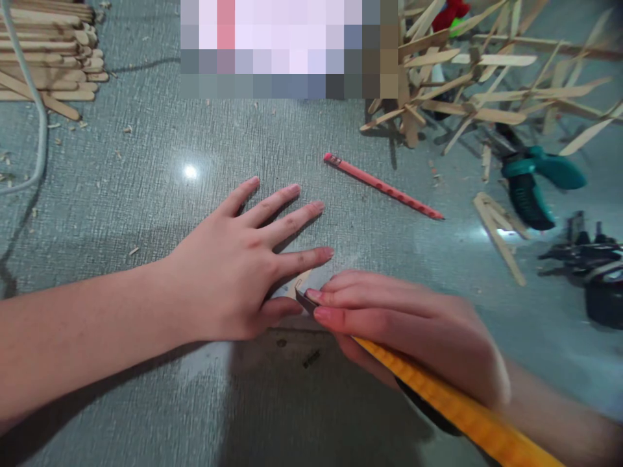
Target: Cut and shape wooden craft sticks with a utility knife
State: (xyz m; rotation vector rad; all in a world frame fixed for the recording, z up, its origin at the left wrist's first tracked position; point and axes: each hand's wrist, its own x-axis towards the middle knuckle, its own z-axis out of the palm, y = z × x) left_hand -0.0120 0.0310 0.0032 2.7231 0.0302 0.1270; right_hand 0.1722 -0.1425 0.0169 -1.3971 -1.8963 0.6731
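My left hand (pixel 243 253) lies flat on the table with its fingers spread. A small pale piece (pixel 302 280), perhaps wood or paper, shows between its thumb and index finger; most of it is hidden. My right hand (pixel 403 324) is closed around a yellow utility knife (pixel 438 395), whose dark blade (pixel 304 301) points left. The blade's tip meets the pale piece beside my left thumb. Beyond the hands rests a pink pencil (pixel 384 187), its point to the right.
Craft sticks (pixel 48 58) are stacked at the far left near a white cable (pixel 41 130). A lattice of joined sticks (pixel 491 97) stands at the back right. Teal-handled pliers (pixel 530 185), loose sticks (pixel 501 240) and a black object (pixel 603 292) lie right. One back area is pixelated.
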